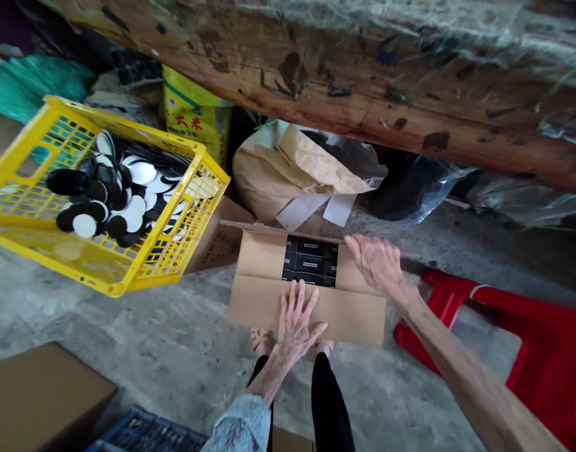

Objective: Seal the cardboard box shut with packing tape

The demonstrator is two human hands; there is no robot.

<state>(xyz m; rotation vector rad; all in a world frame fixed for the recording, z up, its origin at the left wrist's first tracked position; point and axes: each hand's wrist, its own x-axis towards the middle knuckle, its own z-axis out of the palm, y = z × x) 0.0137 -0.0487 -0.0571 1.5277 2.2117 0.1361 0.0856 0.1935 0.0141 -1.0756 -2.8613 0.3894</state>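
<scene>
A cardboard box (264, 254) stands on the floor in front of my feet, its short flaps folded in. Between them several black packages with small white print (310, 263) show inside. My left hand (296, 320) lies with spread fingers on the near long flap (354, 317). At the box's far right corner, the fingers of my right hand (375, 257) are curled round the edge of the far long flap (269, 227), which stands up.
A yellow crate (118, 285) of black and white discs (128, 194) is at the left. A red stool (542, 339) lies at the right. Sacks (264, 169) sit under a wooden beam (316, 94). Another carton (43, 395) and a blue crate (142, 433) are lower left.
</scene>
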